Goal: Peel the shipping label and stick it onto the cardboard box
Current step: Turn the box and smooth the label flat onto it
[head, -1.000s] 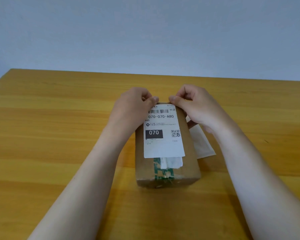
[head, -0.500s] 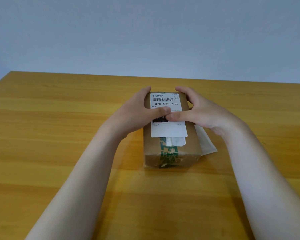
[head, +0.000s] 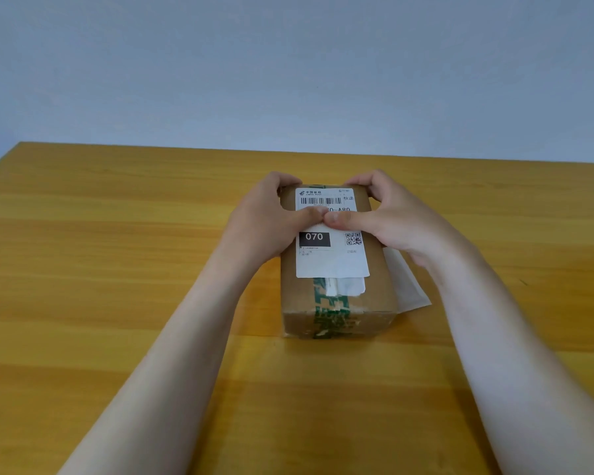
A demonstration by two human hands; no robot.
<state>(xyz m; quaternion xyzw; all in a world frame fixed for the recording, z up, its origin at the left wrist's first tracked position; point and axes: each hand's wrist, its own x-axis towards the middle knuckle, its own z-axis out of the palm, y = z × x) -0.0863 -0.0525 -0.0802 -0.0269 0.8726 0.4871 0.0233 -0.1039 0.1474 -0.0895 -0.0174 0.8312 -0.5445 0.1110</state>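
The brown cardboard box [head: 299, 296], sealed with green printed tape [head: 330, 310], lies lengthwise at the table's middle. The white shipping label [head: 333, 260], with barcode, black "070" block and QR code, lies flat on the box's top. My left hand [head: 264, 221] and my right hand [head: 395, 221] flank the box's far half. Their fingers curl over its far top corners. Both thumbs meet tip to tip and press on the label just below the barcode.
A translucent white backing sheet [head: 408, 289] lies on the wooden table [head: 117, 269] against the box's right side. A scrap of older white paper [head: 348, 286] pokes out under the label's near edge. A plain grey-blue wall rises beyond the table's far edge.
A second ago both hands pinched the label's far corners above the box. The label now lies flat on the box, and my thumbs have slid from the black "070" block toward the barcode.
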